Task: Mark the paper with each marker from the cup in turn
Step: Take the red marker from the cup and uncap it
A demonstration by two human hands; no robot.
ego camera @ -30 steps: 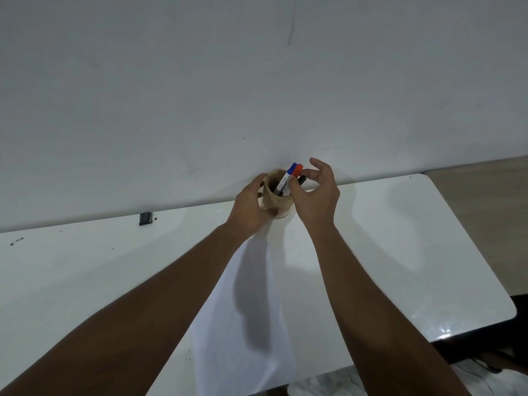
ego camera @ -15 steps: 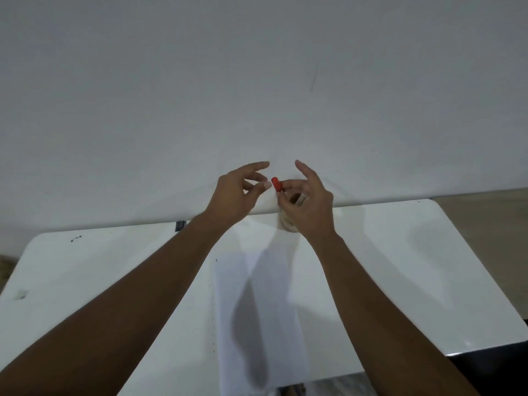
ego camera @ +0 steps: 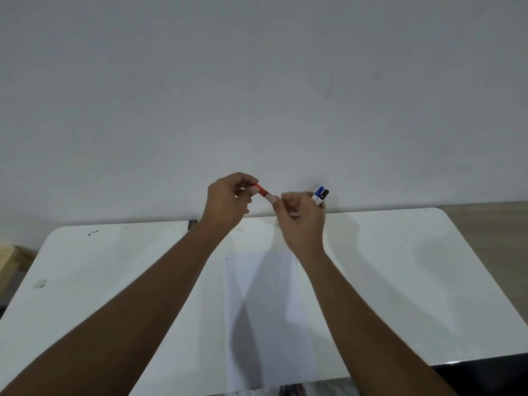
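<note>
A red-capped marker (ego camera: 264, 192) hangs in the air between both hands, above the table's far edge. My left hand (ego camera: 228, 202) pinches its red cap; my right hand (ego camera: 303, 218) grips its white barrel. Behind my right hand, the blue-capped marker (ego camera: 318, 192) and the black-capped marker (ego camera: 325, 194) stick up; the cup that holds them is hidden by that hand. A white sheet of paper (ego camera: 268, 315) lies flat on the white table (ego camera: 400, 281), below and between my forearms.
A grey wall stands right behind the table. A small dark object (ego camera: 192, 224) sits at the table's back edge, a pale scrap (ego camera: 40, 283) near its left edge. Wooden floor shows at the right.
My right hand lifted the red marker out of the cup and my left hand let go of the cup and took the cap. The view tilted, and the cup now sits further right.
</note>
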